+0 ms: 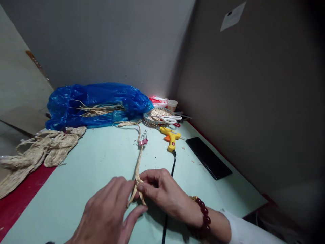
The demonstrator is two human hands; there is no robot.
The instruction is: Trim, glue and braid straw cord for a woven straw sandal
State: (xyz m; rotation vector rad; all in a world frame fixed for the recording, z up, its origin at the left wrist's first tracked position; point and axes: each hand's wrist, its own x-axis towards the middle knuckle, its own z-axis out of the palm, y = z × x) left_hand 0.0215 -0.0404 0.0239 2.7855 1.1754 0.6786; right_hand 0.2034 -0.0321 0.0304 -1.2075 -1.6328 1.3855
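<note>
A thin braid of straw-coloured plant fibre point(138, 165) runs toward me from a pink binder clip point(143, 142) on the table. Its near end splits into loose flat strands. My right hand point(166, 193), with a dark red bead bracelet point(203, 211) on its wrist, pinches the braid between thumb and fingers where the strands part. On the other side, my left hand point(108, 206) is slightly blurred, its thumb spread from the fingers. Its fingertips are close beside the left strand; whether they touch it I cannot tell. Beyond the clip, the braid continues to a looped tail point(128, 124).
A yellow glue gun point(172, 137) lies right of the clip, its black cord passing beneath my right forearm. Behind are white-handled scissors point(170, 119) on a round basket point(158, 113), a cup point(172, 104) and a blue plastic bag point(101, 91). Woven fibre pieces point(59, 144) lie left; a black phone point(208, 157) right.
</note>
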